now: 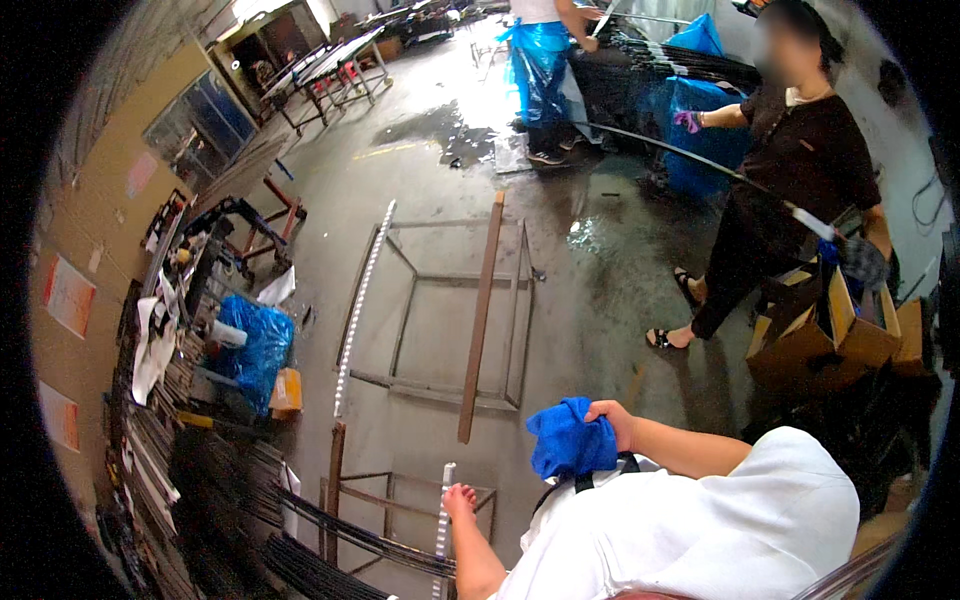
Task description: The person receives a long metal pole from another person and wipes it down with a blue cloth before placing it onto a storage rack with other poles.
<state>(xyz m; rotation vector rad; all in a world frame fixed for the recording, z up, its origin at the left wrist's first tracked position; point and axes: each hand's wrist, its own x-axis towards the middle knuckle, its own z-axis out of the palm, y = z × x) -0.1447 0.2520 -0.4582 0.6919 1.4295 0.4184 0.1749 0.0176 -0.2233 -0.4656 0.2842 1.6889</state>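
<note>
My right hand [618,426] is closed on a bunched blue cloth [570,438], held up in front of my white top. Lower and to the left, my left hand [460,500] is open, its fingers loosely bent, over the right edge of a white notched bar [442,535]. Whether the fingers touch the bar cannot be made out. That bar lies over a low metal frame [380,476], with a brown bar [336,490] along the frame's left side.
Ahead stands a larger metal frame [450,278] bearing another notched white bar [364,310] and a brown bar [482,320]. Bundled black rods [330,530] lie at left. A co-worker [800,150] at right holds a long rod [690,155] near cardboard boxes [830,340]; another person [540,75] stands farther off.
</note>
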